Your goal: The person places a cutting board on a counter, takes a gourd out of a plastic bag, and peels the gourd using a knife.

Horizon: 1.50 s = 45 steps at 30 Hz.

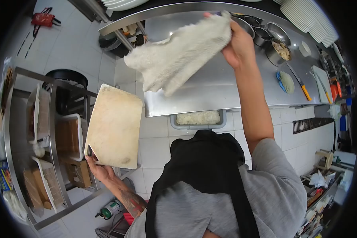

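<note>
Over tiled floor (154, 141) beside the left edge of the steel counter (202, 89), our left hand (102, 172) grips a cutting board (117, 127) by one corner, while our right hand (240, 44), fingers closed, holds a white cloth (186, 51) above the counter.

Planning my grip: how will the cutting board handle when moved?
The cutting board is probably stiff, since it looks flat without sagging. It may pivot: the left hand holds one corner. Its flatness makes rolling unlikely.
</note>
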Motion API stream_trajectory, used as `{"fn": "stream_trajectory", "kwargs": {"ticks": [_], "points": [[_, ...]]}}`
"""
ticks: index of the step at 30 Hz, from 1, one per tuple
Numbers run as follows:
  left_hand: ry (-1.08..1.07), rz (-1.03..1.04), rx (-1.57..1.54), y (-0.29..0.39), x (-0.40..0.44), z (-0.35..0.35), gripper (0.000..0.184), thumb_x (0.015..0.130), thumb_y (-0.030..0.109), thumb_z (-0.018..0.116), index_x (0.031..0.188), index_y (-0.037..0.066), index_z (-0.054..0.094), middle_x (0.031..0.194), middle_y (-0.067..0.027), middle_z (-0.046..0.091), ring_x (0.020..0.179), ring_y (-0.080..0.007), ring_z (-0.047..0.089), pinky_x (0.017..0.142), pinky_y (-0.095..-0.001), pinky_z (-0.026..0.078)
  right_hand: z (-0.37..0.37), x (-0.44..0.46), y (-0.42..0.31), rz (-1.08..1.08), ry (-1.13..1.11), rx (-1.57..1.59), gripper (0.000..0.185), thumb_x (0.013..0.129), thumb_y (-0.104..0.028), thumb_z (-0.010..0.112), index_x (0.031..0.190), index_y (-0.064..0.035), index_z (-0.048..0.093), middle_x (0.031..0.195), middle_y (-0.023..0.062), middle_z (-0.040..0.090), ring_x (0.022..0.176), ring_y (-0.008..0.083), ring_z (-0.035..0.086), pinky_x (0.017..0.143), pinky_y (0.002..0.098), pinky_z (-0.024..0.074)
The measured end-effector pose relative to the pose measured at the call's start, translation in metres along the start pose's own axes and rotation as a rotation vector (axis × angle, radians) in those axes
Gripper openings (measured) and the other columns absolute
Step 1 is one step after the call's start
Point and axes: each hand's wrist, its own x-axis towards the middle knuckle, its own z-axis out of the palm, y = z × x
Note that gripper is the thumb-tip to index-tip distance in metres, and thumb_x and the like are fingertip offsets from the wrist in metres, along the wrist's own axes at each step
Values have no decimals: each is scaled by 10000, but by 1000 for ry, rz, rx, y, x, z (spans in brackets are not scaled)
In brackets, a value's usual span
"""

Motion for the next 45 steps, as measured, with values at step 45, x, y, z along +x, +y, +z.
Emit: {"fn": "stream_trajectory", "kwargs": {"ticks": [45], "points": [[81, -60, -11, 2, -66, -44, 446, 1064, 348, 542, 1302, -29, 546, 1178, -160, 673, 1063, -195, 651, 950, -353, 536, 51, 6, 138, 900, -543, 218, 442, 1005, -209, 619, 1367, 23, 519, 1284, 147, 619, 1164, 254, 632, 980, 391, 542]]}}
